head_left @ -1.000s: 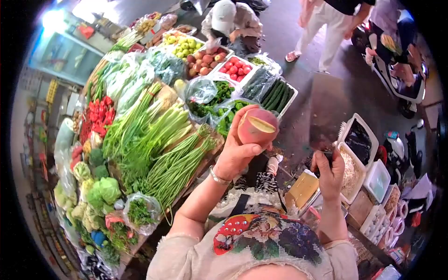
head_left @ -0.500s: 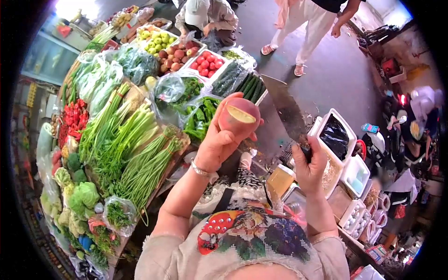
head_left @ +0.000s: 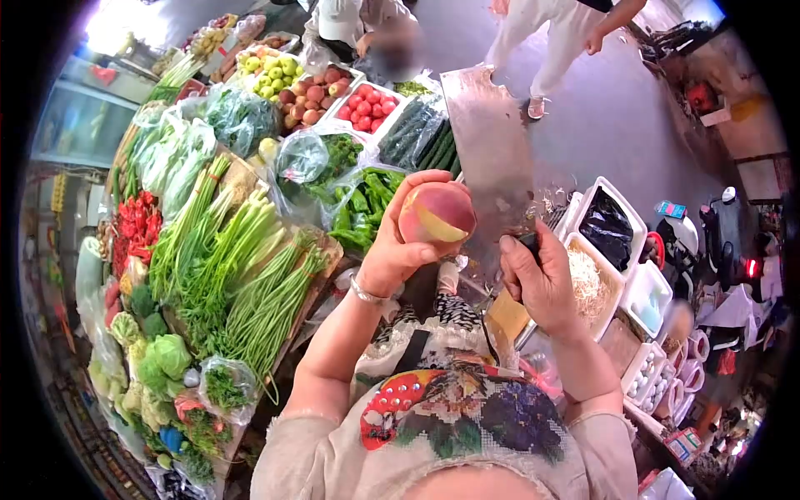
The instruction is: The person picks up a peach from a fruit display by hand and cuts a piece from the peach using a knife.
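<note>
So the left hand (head_left: 395, 252) had the peach (head_left: 438, 213), fingers curled round the far side and thumb underneath, opened only as wide as the fruit. The peach was up in front of the chest, clear of the worktop (head_left: 332, 253), with a pale yellow cut patch showing across its reddish skin. The right hand (head_left: 540, 279) was closed round the dark handle of a big cleaver (head_left: 485, 137), thumb along it, and the wide, stained blade pointed up and away, just beside the peach but apart from it. Over on the left, the worktop was loaded: green peppers (head_left: 363, 205), long beans (head_left: 279, 293), tomatoes (head_left: 365, 108) in a white box. Pale shreds (head_left: 587, 285) filled another box near the right hand.
</note>
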{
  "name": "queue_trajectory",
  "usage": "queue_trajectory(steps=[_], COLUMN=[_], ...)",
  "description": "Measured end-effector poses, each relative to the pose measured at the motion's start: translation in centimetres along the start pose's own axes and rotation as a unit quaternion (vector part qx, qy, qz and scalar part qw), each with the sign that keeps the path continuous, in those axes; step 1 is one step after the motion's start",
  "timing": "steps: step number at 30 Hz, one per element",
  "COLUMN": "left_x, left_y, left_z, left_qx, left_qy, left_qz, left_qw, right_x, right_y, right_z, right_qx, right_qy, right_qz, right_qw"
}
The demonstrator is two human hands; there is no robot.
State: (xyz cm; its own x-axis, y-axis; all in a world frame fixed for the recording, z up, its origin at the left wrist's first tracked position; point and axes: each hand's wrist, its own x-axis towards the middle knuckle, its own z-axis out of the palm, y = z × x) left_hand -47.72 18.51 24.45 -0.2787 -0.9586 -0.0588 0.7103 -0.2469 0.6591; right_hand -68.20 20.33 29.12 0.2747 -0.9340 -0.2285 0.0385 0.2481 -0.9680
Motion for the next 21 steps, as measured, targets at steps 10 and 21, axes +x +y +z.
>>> queue_trajectory(steps=[10, 21], left_x=[0.2, -0.1], left_y=[-0.5, -0.5], left_z=[-0.8, -1.3], left_qx=[0.021, 0.067], left_qy=[-0.012, -0.011], left_qz=[0.002, -0.022], left_qw=[1.000, 0.997], right_x=[0.1, 0.0], right_y=[0.0, 1.2], right_z=[0.3, 0.1], right_qx=[0.055, -0.028], right_qy=[-0.022, -0.026], right_qz=[0.053, 0.037], right_qw=[0.997, 0.999])
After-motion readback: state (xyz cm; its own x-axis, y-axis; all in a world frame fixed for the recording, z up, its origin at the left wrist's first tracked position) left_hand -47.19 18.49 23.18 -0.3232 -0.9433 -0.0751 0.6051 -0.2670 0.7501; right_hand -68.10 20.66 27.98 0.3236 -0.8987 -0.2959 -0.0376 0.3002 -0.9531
